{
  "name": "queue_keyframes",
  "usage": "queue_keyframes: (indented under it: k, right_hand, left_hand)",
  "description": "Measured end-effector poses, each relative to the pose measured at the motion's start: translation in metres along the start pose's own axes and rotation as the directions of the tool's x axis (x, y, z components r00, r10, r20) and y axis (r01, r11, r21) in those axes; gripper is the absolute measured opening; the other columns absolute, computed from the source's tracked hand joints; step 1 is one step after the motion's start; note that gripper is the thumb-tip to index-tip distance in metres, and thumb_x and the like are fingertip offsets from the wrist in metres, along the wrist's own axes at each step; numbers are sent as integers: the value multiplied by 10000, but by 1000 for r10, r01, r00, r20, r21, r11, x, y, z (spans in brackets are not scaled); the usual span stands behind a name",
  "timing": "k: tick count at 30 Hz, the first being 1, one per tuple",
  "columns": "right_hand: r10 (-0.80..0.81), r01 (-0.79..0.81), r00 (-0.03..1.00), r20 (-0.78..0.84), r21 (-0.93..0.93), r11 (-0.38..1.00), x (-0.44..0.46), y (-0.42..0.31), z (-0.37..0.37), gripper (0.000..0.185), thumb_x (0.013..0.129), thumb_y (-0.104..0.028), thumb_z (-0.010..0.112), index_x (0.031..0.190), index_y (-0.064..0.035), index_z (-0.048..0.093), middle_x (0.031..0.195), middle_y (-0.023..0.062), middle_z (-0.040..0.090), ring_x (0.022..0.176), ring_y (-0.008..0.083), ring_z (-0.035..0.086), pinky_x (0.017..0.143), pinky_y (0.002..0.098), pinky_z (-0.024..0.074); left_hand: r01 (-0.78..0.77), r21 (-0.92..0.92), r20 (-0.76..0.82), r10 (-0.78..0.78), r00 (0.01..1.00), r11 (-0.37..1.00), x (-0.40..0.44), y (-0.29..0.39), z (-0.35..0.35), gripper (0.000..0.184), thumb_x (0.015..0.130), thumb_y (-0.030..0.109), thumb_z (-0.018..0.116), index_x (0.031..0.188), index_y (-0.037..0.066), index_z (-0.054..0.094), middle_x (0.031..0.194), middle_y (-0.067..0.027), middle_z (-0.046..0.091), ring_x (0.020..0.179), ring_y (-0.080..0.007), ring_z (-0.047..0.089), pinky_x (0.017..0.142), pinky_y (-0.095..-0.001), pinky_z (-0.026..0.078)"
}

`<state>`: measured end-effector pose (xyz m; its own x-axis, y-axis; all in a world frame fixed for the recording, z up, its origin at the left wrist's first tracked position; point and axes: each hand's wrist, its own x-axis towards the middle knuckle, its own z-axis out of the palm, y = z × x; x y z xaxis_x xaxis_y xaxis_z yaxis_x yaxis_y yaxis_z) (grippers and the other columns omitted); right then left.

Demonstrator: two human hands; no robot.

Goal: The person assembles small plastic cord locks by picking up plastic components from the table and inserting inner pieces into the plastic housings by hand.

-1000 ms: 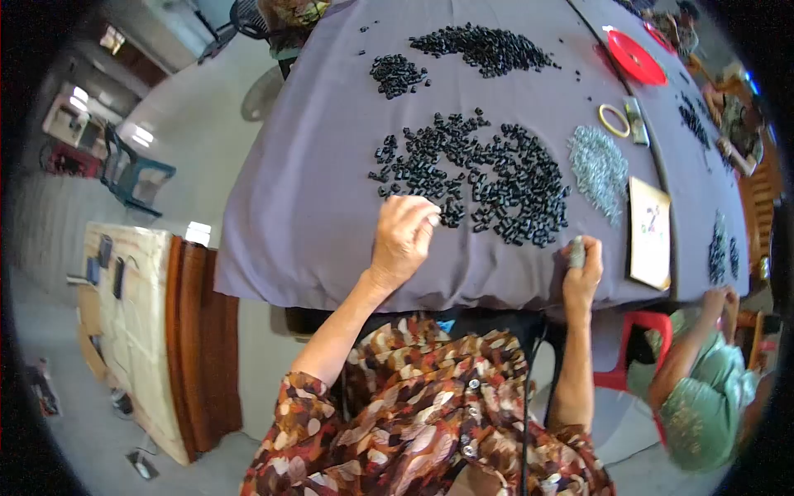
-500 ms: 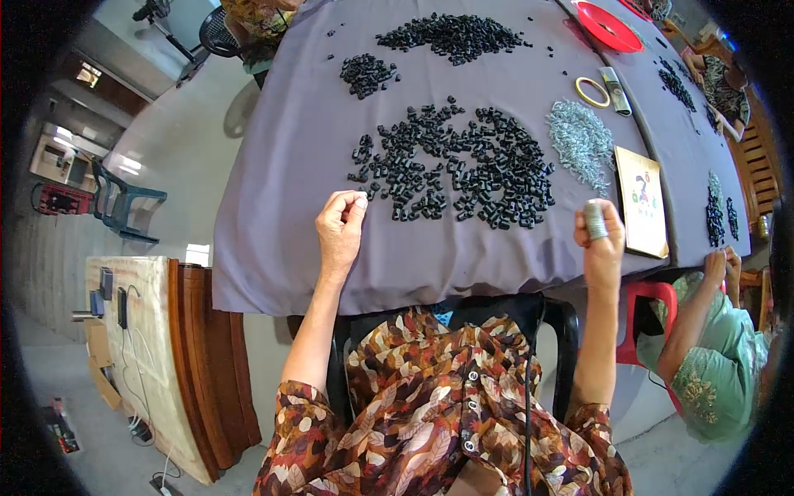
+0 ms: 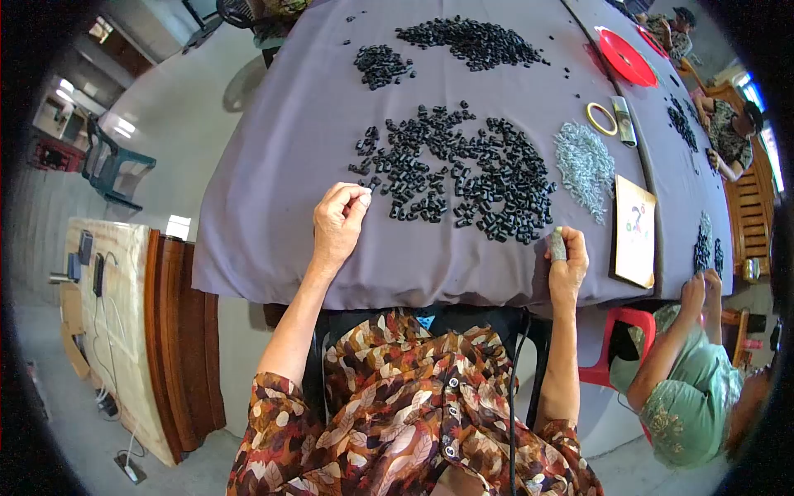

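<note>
On the grey cloth lies a spread of small black pieces, with a heap of small clear pieces to its right. My left hand is at the left edge of the black pieces, thumb and fingertips pinched together; what they hold, if anything, is too small to name. My right hand is closed below the clear heap, its fingers curled. A greyish wrap covers one finger of it. Whether that hand holds a small piece cannot be made out.
Beyond are more black piles, a red plate, a yellow ring and a small packet. A picture board lies at right. A person in green sits at right, others farther back. A wooden cabinet stands left.
Since the first frame my left hand has moved left, away from the middle of the near edge of the black pieces. My right hand rose toward the board, then came back down and left.
</note>
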<state>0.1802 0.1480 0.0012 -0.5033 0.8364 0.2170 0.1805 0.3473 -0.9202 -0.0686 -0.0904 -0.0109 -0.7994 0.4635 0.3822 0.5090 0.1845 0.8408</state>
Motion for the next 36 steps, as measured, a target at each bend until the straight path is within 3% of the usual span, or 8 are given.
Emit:
queue_keyframes:
  k: [5, 13, 19, 27, 33, 36]
  right_hand:
    - [-13, 14, 1000, -9, 50, 999, -2, 4, 3, 126, 830, 23, 558, 947, -20, 572, 779, -14, 552, 690, 59, 511, 606, 203, 448]
    - [-10, 13, 1000, -22, 140, 990, -5, 14, 1, 143, 833, 18, 576, 972, -10, 595, 824, 0, 587, 735, 75, 553, 672, 210, 472]
    - [-40, 40, 999, -27, 0, 999, -6, 5, 3, 84, 869, -33, 541, 934, -16, 592, 731, -5, 551, 662, 55, 508, 599, 199, 423]
    - [-40, 41, 999, -12, 81, 996, -4, 7, 1, 88, 899, -118, 525, 868, -40, 549, 686, -10, 530, 612, 47, 471, 559, 195, 397]
    - [-34, 36, 999, -19, 110, 993, -3, 8, 1, 66, 894, -96, 523, 861, -41, 539, 697, -8, 537, 610, 46, 471, 557, 189, 398]
    - [-34, 38, 999, -31, 111, 993, -3, 12, 3, 27, 875, -55, 537, 875, -33, 551, 710, -11, 537, 620, 47, 479, 563, 189, 404]
  left_hand:
    - [10, -3, -36, -10, 999, 1000, 0, -1, -1, 54, 796, 52, 606, 810, 3, 626, 779, -26, 596, 592, -80, 514, 539, -217, 425]
    - [31, -57, -114, -38, 993, 998, -1, -7, 0, 222, 747, -25, 615, 965, 3, 586, 889, -44, 571, 620, -72, 494, 552, -200, 436]
    - [40, 38, -48, -38, 998, 998, 0, -4, 0, 239, 722, -9, 632, 955, 14, 589, 900, -57, 566, 623, -132, 524, 574, -245, 463]
    - [109, 156, 46, -118, 992, 982, 8, 5, 0, 234, 708, 18, 652, 934, 43, 598, 903, -73, 541, 700, -188, 562, 648, -308, 475]
    - [-121, 358, 41, 113, 993, 926, 10, 1, 7, 164, 741, 69, 635, 902, 59, 602, 912, -85, 520, 766, -256, 569, 678, -359, 472]
    - [-98, 345, 62, 82, 995, 933, 12, -1, 6, 129, 750, 85, 628, 875, 61, 606, 896, -80, 524, 767, -255, 570, 690, -362, 470]
